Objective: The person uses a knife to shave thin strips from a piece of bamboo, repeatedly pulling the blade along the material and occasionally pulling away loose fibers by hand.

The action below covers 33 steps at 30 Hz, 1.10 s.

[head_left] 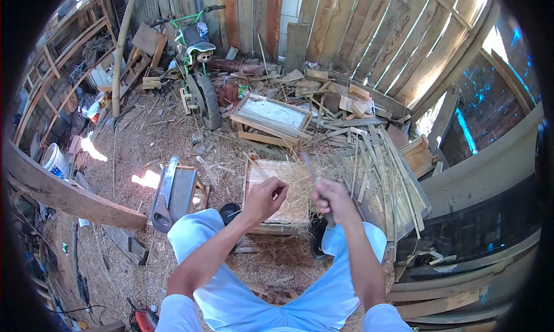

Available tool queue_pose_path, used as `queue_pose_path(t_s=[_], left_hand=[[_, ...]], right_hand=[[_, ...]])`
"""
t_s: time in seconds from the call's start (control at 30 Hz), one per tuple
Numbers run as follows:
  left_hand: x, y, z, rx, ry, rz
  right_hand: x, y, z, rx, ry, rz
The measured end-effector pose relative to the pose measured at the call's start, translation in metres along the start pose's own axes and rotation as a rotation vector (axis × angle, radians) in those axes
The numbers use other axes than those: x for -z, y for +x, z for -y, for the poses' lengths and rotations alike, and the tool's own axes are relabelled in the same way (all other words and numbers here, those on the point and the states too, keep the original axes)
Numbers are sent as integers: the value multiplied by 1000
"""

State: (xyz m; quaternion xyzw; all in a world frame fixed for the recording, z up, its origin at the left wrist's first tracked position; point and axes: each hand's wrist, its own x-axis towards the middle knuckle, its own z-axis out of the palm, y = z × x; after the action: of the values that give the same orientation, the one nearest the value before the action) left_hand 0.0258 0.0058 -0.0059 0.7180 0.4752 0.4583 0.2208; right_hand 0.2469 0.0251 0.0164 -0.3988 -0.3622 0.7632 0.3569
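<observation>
My right hand is wrapped round what looks like a knife; its narrow blade points up and away from me, slightly blurred. My left hand is curled with fingertips drawn together, and I cannot make out whether anything small is between them. Both hands hover over a low wooden box between my knees, apart from each other. Thin straw-like strands lie across the right side of the box, partly behind my right hand.
A handsaw rests on a small bench to the left. Wooden strips are piled at the right. Beyond the box sits a wooden frame with a pale panel, near scrap wood and a small motorbike.
</observation>
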Motion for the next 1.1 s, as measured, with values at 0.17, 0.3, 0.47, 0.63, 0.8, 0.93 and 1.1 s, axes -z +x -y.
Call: queue_pose_path(t_s=[0.17, 0.3, 0.47, 0.63, 0.8, 0.93, 1.1], left_hand=[[-5, 2, -5, -29, -36, 49], [0, 3, -5, -52, -27, 48], [1, 0, -8, -66, -21, 44], [7, 0, -11, -42, 2, 81], [19, -3, -3, 52, -28, -4], [14, 0, 4, 81, -39, -23], [5, -1, -3, 82, -52, 47]], right_hand=[[-21, 8, -18, -46, 41, 100], [-5, 10, -6, -22, 154, 35], [19, 4, 15, 79, 255, -13], [23, 6, 12, 92, 258, -29], [56, -1, 41, 383, 317, -282], [20, -11, 16, 91, 88, 51], [-20, 8, -10, -40, 111, 122]])
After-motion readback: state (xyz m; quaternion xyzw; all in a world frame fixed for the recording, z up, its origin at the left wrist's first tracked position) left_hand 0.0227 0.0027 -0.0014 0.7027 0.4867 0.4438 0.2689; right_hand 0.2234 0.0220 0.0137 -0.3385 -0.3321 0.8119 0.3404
